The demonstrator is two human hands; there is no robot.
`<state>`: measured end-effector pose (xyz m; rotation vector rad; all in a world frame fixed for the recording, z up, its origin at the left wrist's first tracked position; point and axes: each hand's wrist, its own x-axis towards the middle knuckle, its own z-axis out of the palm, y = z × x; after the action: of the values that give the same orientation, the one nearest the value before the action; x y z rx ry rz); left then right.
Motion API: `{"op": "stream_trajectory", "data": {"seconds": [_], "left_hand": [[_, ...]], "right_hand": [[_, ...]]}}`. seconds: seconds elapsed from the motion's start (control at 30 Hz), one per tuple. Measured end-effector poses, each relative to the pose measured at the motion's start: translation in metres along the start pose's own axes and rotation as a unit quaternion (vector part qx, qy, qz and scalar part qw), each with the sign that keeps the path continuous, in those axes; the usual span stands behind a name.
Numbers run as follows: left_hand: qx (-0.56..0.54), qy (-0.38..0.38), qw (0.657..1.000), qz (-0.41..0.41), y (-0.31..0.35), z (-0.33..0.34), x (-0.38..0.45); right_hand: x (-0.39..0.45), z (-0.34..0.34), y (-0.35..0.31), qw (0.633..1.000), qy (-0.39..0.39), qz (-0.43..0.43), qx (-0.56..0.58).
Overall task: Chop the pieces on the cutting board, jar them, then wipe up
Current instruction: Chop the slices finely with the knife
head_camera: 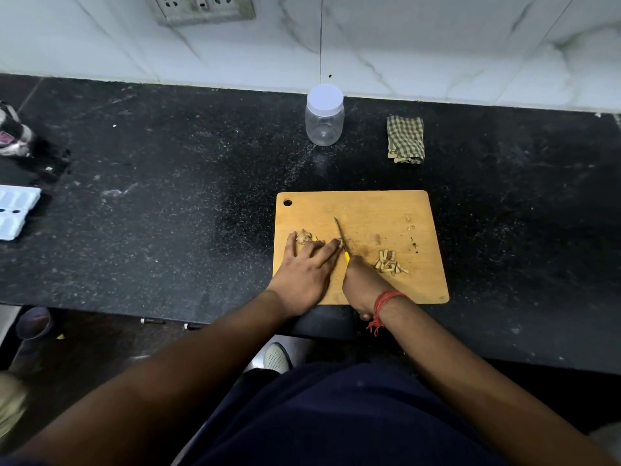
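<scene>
I'm chopping on the cutting board [379, 210].
My right hand [364, 284] is gripping the knife [340, 234]; my left hand [307, 267] is lying flat, fingers spread, beside the blade.

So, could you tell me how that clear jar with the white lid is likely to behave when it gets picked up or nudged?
The jar looks empty and like thin clear plastic, so it is probably light and slides or tips easily when nudged. Its smooth round wall might feel slippery and would likely roll if toppled. The lid is on, so nothing should spill.

Tan cutting board [386, 210], green-checked cloth [405, 139], black counter [168, 196].
</scene>
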<state>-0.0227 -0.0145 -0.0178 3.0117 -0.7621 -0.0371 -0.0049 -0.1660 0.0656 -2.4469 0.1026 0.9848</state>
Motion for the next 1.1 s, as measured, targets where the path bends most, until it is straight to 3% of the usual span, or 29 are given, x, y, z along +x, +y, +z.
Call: {"op": "stream_trajectory", "data": {"seconds": [0.7, 0.77, 0.83, 0.87, 0.93, 1.0, 1.1], "left_hand": [[0.029, -0.076, 0.996, -0.029, 0.010, -0.012, 0.001], [0.032, -0.083, 0.996, -0.031, 0.011, -0.014, 0.001], [0.032, -0.087, 0.995, -0.034, 0.011, -0.015, 0.001], [0.031, -0.088, 0.995, -0.036, 0.012, -0.016, 0.001], [0.026, -0.089, 0.995, -0.037, 0.013, -0.018, 0.001], [0.022, -0.091, 0.995, -0.035, 0.013, -0.020, 0.000], [0.012, -0.094, 0.995, -0.036, 0.014, -0.023, 0.000]], "right_hand": [[-0.030, 0.023, 0.034, 0.999, -0.028, 0.018, -0.042], [-0.044, 0.024, 0.033, 0.996, -0.018, -0.018, -0.087], [-0.053, 0.025, 0.037, 0.971, -0.062, -0.054, -0.223], [-0.055, 0.028, 0.040, 0.973, -0.064, -0.041, -0.219], [-0.051, 0.028, 0.048, 0.998, -0.038, -0.018, -0.049], [-0.054, 0.021, 0.048, 0.999, 0.005, 0.015, 0.042], [-0.049, 0.020, 0.041, 0.998, 0.020, 0.009, 0.059]]}}
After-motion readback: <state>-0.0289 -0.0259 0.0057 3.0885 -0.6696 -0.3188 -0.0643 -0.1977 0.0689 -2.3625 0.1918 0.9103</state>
